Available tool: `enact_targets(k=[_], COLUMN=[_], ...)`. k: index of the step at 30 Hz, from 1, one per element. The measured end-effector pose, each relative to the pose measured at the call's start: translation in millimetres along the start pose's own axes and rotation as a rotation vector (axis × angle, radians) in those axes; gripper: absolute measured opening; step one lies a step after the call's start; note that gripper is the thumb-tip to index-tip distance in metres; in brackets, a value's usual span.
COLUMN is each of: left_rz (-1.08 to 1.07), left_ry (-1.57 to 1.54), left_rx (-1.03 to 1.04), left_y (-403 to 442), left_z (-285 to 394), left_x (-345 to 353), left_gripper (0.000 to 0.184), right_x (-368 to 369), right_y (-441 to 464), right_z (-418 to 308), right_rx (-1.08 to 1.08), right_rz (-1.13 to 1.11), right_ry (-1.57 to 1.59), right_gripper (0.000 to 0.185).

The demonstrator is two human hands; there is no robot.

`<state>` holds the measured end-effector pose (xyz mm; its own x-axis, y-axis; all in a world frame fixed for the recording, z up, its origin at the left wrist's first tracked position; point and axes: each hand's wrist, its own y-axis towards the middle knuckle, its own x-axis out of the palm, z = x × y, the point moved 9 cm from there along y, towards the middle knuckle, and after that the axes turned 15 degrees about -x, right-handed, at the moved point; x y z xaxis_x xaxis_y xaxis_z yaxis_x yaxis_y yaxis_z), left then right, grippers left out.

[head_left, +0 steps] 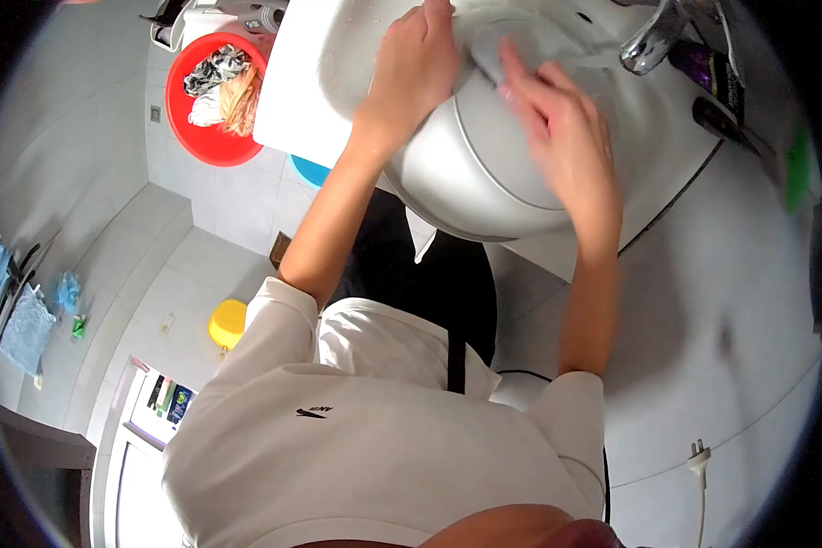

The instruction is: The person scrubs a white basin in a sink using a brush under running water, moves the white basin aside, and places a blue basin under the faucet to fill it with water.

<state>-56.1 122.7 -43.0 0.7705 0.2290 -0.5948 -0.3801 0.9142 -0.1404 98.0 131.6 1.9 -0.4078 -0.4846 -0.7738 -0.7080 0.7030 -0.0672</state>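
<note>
A large pale grey round vessel (498,137) rests tilted in the white sink (338,55). Its rim is gripped by my left hand (417,68), with the fingers closed near the top of the view. My right hand (566,137) is over the inside of the vessel, blurred by motion, its fingers partly stretched. A blurred grey piece (488,59) lies by its fingertips; whether they hold it is unclear. Beside the vessel, a chrome faucet (646,46) reaches over the sink, and water seems to run from it.
A red basin (180,110) with clothes stands at the upper left, near a blue item (310,171). Dark bottles (703,73) are beside the faucet. A yellow container (228,323) is at left; a plug with its cable (700,464) is at lower right.
</note>
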Motion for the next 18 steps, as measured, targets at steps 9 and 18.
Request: enact_targets(k=[9,18], left_rz=[-0.092,0.020], left_ry=[0.021,0.240], left_rx=[-0.107,-0.032], left_y=[2.7,-15.3], left_z=[3.0,7.9], left_x=[7.8,-4.3], left_gripper=[0.027,0.033], right_x=[-38.6,-11.3], right_y=[-88.2,15.5], right_z=[46.2,50.3], right_rx=[0.265,0.100], right_rz=[-0.041,0.055], right_ry=[-0.033,-0.110], right_gripper=[0.036,0.036])
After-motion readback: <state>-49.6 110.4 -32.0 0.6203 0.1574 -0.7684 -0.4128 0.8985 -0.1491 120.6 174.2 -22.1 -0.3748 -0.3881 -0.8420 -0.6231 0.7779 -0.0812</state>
